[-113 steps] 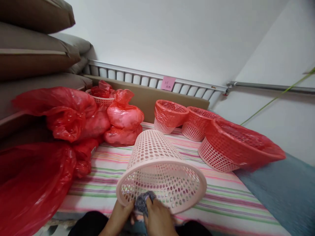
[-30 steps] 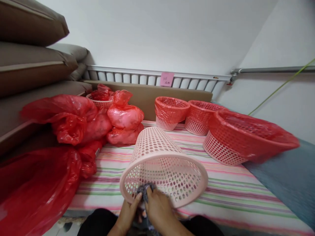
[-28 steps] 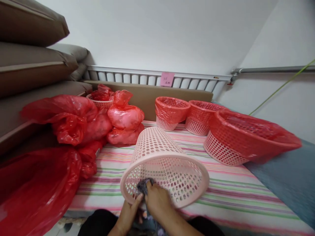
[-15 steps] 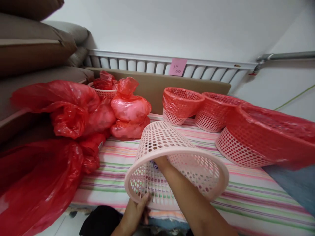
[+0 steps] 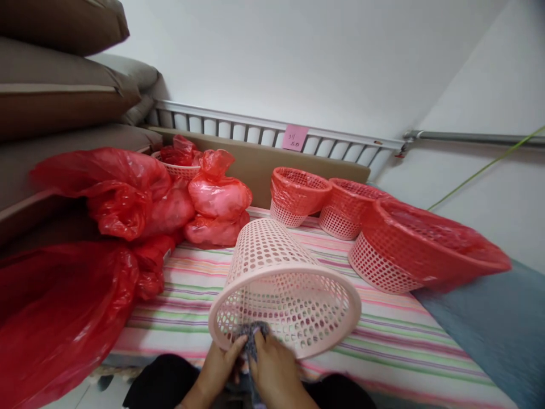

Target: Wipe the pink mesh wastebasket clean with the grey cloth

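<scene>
A pale pink perforated plastic basket (image 5: 272, 244) lies on its side on the striped sheet, its wide mouth facing me. My left hand (image 5: 221, 363) is closed at the lower left of the rim, thumb toward the inside. Beside it, my right hand (image 5: 275, 366) is closed around a dark grey cloth (image 5: 255, 329) at the lower rim. Part of the cloth hangs below between my hands. The fingertips of both hands are partly hidden.
Three baskets lined with red plastic, one of them the large basket (image 5: 395, 250), stand at right. Red plastic bags (image 5: 217, 193) crowd the left, near stacked cushions (image 5: 63, 85). Behind are a radiator (image 5: 247, 133) and a pink note (image 5: 294, 137).
My right hand has come out from deep inside the basket to its lower rim, bringing the cloth beside my left hand. The view has shifted slightly.
</scene>
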Demonstrator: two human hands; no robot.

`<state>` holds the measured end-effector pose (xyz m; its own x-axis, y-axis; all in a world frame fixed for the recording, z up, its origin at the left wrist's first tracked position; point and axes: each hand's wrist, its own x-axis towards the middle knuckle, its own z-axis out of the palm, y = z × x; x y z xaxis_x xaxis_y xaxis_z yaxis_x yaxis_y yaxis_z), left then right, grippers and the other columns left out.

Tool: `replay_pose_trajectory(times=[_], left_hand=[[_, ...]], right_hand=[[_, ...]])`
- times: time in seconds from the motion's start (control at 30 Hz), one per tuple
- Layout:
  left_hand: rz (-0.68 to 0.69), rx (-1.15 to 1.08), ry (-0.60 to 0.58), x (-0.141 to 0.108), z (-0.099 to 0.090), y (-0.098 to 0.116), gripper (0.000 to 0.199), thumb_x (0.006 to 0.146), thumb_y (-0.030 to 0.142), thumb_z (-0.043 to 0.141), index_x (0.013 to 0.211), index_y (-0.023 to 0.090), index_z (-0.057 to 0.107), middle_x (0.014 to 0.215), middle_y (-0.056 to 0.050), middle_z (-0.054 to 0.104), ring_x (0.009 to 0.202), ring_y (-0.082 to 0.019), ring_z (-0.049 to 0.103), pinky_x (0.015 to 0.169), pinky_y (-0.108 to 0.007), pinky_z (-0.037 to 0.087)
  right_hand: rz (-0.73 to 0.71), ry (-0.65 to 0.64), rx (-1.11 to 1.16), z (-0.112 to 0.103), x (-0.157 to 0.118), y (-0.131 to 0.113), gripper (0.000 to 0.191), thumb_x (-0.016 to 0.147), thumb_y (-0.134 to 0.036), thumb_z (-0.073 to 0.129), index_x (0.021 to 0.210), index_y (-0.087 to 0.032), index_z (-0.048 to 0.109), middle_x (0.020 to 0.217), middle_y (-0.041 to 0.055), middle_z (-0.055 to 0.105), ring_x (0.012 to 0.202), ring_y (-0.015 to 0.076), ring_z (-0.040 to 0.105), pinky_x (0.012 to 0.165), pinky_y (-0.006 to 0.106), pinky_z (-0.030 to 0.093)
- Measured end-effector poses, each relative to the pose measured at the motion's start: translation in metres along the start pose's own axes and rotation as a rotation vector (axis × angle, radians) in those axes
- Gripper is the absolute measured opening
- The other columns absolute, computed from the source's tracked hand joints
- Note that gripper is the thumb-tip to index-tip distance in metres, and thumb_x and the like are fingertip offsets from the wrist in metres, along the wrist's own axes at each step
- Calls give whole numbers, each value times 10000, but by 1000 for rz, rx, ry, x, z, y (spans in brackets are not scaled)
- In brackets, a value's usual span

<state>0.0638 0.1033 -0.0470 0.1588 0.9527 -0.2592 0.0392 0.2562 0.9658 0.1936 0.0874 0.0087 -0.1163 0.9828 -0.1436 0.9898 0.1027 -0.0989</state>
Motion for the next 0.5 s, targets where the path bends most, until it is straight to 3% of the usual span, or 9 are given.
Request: replay_pose_trajectory(times=[0.07, 0.17, 0.37, 0.5], left_hand=[[6, -11, -18, -2, -1, 3, 543, 682, 662, 537, 855, 147, 537, 429, 47, 555, 289, -93, 468, 312, -182, 331], [-12, -2, -9, -2, 0, 7, 505, 709, 634, 519, 842, 147, 526, 405, 61, 523, 282, -92, 468, 305, -171, 299], [-48, 39, 6, 1, 5, 7, 484, 695, 669, 494, 676, 186, 463, 413, 68, 478, 263, -77, 425, 287, -167, 239], [-59, 47, 3, 2, 5, 5, 502, 708, 675, 474, 752, 175, 489, 450, 70, 470, 285, -81, 429, 293, -174, 252]], right_hand=[[21, -25, -1, -7, -9, 9, 371, 793, -240, 454, 1145, -187, 557, 998, 136, 647, 884, 278, 629, 728, 354, 460], [115, 27, -53, -18, 4, 26, 358, 818, -271, 427, 1134, -168, 557, 949, 146, 655, 851, 289, 636, 697, 363, 462], [191, 96, -18, -18, 80, 39, 327, 806, -219, 436, 1087, -136, 582, 912, 166, 658, 842, 290, 639, 715, 388, 468], [140, 224, 132, -26, 133, 37, 418, 904, -278, 313, 1299, -220, 434, 1240, 119, 553, 1159, 251, 492, 933, 405, 385]])
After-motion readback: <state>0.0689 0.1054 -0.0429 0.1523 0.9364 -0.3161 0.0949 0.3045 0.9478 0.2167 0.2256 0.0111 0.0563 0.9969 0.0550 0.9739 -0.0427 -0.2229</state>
